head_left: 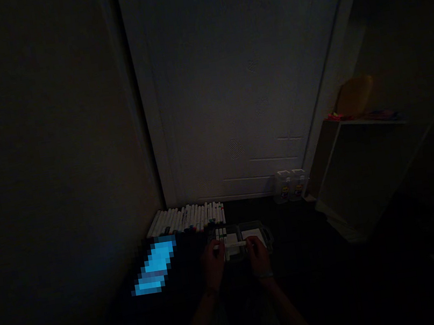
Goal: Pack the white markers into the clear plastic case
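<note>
Between my two hands lies a white marker [235, 244], held level by its ends. My left hand [214, 263] pinches the left end and my right hand [259, 256] pinches the right end. Right below and behind it is an open case [267, 233] with dark walls. Several white markers [220, 233] lie side by side in the case's left part, and pale flat surfaces show in the middle and right parts. Behind my left hand a long row of white markers [184, 219] lies on the dark table. The room is very dim, so fine detail is lost.
A bright blue, pixelated screen [157, 266] lies left of my hands. Two clear containers with labels [290, 185] stand at the back right against a pale panel [222, 85]. Farther right is a cabinet [368, 167] with an orange-brown object [355, 95] on top.
</note>
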### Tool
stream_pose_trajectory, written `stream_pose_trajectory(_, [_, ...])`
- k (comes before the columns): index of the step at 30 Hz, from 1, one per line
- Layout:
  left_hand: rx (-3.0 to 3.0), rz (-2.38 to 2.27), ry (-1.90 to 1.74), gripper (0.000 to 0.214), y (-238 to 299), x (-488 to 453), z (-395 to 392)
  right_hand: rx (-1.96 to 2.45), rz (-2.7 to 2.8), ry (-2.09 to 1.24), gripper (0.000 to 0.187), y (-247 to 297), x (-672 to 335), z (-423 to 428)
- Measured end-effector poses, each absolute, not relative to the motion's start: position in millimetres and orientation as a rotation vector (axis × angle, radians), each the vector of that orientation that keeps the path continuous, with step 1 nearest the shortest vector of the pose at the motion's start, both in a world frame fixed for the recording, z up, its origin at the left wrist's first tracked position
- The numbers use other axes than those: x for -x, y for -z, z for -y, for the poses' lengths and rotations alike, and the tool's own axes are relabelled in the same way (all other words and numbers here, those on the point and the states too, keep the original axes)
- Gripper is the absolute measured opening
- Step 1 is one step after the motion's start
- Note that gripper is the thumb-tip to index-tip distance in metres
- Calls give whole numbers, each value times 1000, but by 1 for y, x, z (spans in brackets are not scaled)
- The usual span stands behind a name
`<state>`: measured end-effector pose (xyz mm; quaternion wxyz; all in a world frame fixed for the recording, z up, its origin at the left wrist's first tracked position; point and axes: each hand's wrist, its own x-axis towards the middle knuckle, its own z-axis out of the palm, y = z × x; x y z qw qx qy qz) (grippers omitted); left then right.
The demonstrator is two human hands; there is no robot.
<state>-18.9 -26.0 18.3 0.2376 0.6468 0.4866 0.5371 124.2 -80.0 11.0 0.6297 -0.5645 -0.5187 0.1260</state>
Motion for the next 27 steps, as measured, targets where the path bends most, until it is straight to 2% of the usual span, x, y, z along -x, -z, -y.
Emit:
stream_pose_trajectory(9, [-1948,-1533,-1379,18,-16,21,26,1284,1182,-299,27,-8,-124,77])
stream_pose_trajectory(27, [-1954,-1550,-1347,20,-14,21,26,1283,1186,-340,26,-9,-124,79])
